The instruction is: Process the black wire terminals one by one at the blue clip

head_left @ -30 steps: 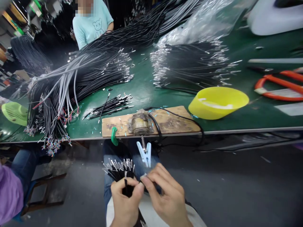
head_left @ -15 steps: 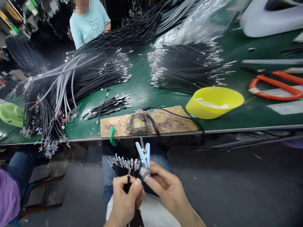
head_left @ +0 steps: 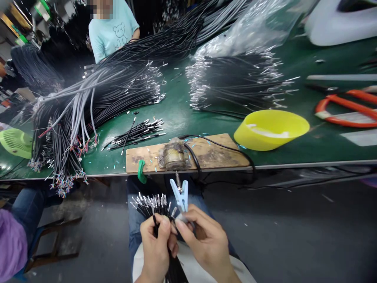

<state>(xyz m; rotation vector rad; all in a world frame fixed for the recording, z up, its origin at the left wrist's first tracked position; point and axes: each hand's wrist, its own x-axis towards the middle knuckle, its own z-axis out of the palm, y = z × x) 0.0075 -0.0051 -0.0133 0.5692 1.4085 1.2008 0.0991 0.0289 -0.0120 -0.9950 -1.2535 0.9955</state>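
Black cables (head_left: 156,202) with silver tips fan upward in a bundle above the person's lap, their lower lengths passing beneath the left hand (head_left: 156,243). Its thumb and fingers close around part of the bundle, with one cable standing up between them. Just beside it, the right hand (head_left: 207,243) has its thumb and fingers narrowed together near another silver tip; whether they pinch it cannot be told. A light-blue clothes peg (head_left: 180,194) reaches down to the right fingers from the shaft of a worn motor (head_left: 174,155), which sits on a wooden board (head_left: 218,149) along the edge of the green table (head_left: 176,114). A green clamp (head_left: 141,171) grips that board. To its right stands a yellow container (head_left: 250,141), near orange-handled scissors (head_left: 322,107). Across the table, a co-worker's pale-blue T-shirt (head_left: 110,33) carries a printed outline of a bear, its eyes drawn as two X marks.
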